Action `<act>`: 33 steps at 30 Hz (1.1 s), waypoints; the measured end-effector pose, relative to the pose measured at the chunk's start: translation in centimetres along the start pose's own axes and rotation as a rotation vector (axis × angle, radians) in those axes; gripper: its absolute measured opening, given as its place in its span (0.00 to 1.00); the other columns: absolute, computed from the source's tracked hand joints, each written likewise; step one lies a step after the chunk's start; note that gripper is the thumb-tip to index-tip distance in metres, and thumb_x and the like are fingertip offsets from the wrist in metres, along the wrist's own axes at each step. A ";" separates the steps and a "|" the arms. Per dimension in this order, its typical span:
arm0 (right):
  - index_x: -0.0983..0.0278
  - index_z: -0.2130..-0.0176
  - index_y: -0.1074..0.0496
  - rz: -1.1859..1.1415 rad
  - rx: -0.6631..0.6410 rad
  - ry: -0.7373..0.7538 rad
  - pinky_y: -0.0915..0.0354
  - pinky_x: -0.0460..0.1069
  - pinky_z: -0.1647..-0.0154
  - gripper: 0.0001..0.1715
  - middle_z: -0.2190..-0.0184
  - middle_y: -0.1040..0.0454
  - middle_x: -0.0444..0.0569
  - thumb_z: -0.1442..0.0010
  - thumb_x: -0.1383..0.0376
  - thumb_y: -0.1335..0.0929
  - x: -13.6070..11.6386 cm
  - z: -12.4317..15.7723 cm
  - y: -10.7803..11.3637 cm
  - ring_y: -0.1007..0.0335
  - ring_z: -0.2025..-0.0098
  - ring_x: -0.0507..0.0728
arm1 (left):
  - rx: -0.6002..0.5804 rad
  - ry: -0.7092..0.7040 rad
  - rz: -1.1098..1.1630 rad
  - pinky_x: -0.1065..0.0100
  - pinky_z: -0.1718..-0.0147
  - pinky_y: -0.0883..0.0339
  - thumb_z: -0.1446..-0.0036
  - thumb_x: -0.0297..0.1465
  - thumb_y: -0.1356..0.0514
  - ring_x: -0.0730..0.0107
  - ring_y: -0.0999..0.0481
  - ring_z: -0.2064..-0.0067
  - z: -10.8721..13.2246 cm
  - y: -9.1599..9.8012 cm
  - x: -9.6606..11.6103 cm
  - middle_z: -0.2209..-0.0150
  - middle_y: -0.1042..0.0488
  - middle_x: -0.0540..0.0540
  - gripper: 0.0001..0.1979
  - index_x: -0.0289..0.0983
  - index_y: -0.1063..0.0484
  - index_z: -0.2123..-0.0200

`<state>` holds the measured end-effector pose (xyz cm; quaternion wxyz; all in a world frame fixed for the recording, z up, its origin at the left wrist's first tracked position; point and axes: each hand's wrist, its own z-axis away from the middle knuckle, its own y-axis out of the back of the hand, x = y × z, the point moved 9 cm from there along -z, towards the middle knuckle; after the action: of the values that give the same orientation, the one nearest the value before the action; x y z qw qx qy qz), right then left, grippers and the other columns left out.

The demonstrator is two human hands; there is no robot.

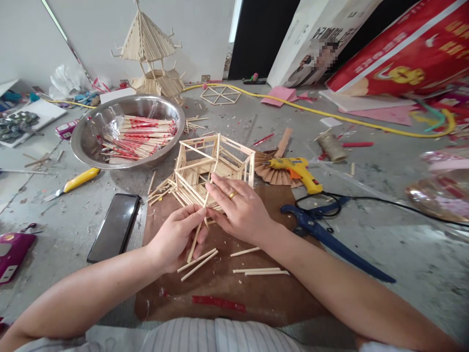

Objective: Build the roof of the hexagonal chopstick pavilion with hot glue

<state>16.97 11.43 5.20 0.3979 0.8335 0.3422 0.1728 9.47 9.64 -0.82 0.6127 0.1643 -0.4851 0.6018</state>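
A hexagonal frame of wooden sticks [214, 164] stands on a brown board [227, 288] in front of me. My left hand [176, 237] pinches a single wooden stick [196, 234] and holds it up against the frame's near side. My right hand [240, 208], with a ring on one finger, rests on the frame's near edge, fingers curled over the sticks there. Several loose sticks [234, 261] lie on the board just below my hands.
A steel bowl [88, 142] holding wrapped chopsticks sits at the left, a black phone [115, 225] and a yellow-handled knife [78, 181] near it. A yellow glue gun [296, 171] and blue-handled cutters [330, 234] lie at the right. A finished stick pagoda [150, 54] stands behind.
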 end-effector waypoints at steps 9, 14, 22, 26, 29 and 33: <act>0.76 0.51 0.32 0.038 0.020 0.023 0.38 0.57 0.53 0.26 0.49 0.34 0.65 0.41 0.59 0.39 -0.3 -0.1 0.4 0.37 0.50 0.64 | -0.028 0.016 0.017 0.80 0.92 0.49 0.44 0.36 0.48 0.80 0.40 0.89 -0.1 -0.1 -0.2 0.85 0.37 0.55 0.09 0.35 0.37 0.68; 0.76 0.52 0.32 0.044 0.032 0.028 0.38 0.57 0.54 0.26 0.50 0.32 0.65 0.42 0.59 0.38 -0.3 -0.1 0.4 0.36 0.51 0.64 | -0.025 0.026 0.025 0.78 0.92 0.46 0.44 0.36 0.47 0.78 0.38 0.89 -0.1 -0.1 -0.3 0.84 0.36 0.54 0.10 0.35 0.36 0.64; 0.76 0.51 0.33 0.048 0.028 0.024 0.38 0.57 0.54 0.26 0.49 0.34 0.65 0.42 0.59 0.38 -0.3 0.0 0.3 0.36 0.51 0.64 | -0.025 0.024 0.026 0.79 0.93 0.49 0.44 0.36 0.47 0.79 0.40 0.89 -0.1 -0.1 -0.2 0.84 0.37 0.54 0.10 0.35 0.36 0.66; 0.76 0.51 0.33 0.047 0.029 0.017 0.38 0.56 0.54 0.26 0.50 0.32 0.65 0.42 0.59 0.38 -0.3 -0.1 0.3 0.36 0.51 0.64 | -0.024 0.020 0.016 0.80 0.93 0.50 0.44 0.36 0.47 0.79 0.40 0.89 -0.2 -0.1 -0.2 0.84 0.37 0.54 0.09 0.35 0.37 0.67; 0.76 0.51 0.33 0.048 0.024 0.010 0.38 0.56 0.54 0.26 0.51 0.32 0.64 0.41 0.59 0.39 -0.2 -0.1 0.3 0.36 0.51 0.63 | -0.025 0.019 0.015 0.79 0.93 0.49 0.44 0.36 0.47 0.79 0.40 0.89 -0.3 -0.1 -0.2 0.84 0.37 0.54 0.09 0.35 0.37 0.67; 0.75 0.51 0.33 0.036 0.011 0.001 0.39 0.56 0.53 0.25 0.50 0.32 0.64 0.41 0.59 0.40 -0.1 0.0 0.1 0.37 0.50 0.63 | -0.022 0.021 0.021 0.79 0.93 0.49 0.44 0.36 0.48 0.79 0.40 0.89 -0.3 -0.1 -0.1 0.84 0.37 0.54 0.09 0.35 0.37 0.67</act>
<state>16.96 11.32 5.31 0.3902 0.8416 0.3280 0.1785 9.66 9.74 -1.04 0.6133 0.1460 -0.4870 0.6045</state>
